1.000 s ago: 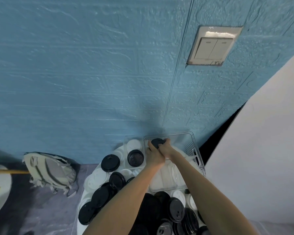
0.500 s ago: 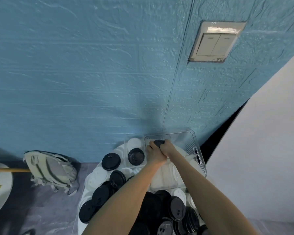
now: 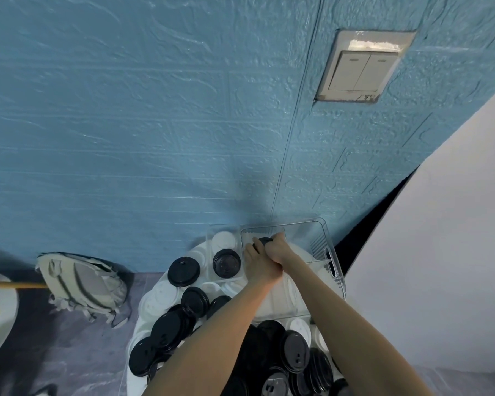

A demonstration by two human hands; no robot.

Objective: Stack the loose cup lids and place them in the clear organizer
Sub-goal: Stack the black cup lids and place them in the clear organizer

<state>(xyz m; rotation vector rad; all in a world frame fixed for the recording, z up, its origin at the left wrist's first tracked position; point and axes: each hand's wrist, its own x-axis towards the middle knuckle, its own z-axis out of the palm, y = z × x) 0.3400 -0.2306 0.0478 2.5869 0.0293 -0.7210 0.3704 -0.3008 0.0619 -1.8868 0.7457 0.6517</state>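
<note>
A blue textured wall (image 3: 126,124) fills most of the view, with a 2-button light switch (image 3: 362,68) set in it at the upper right and a pale slanted panel (image 3: 440,224) at the right. Below, a grey backpack (image 3: 83,284) leans on the floor against the wall. A white round table (image 3: 143,324) carries many loose black lids (image 3: 166,330) and white lids (image 3: 160,298) scattered in overlapping heaps. At its far side stands the clear organizer (image 3: 323,241), its rim just beside the wall, with a black lid (image 3: 227,263) and a white lid (image 3: 224,241) lying in a narrow compartment at its left. Both hands reach into the larger compartment: the left hand (image 3: 262,267) and the right hand (image 3: 279,250) meet around a small stack of black lids (image 3: 265,240), fingers curled over its sides so that only its dark top shows between the fingertips, near the organizer's far-left corner. Whether the stack touches the organizer's floor cannot be told.
</note>
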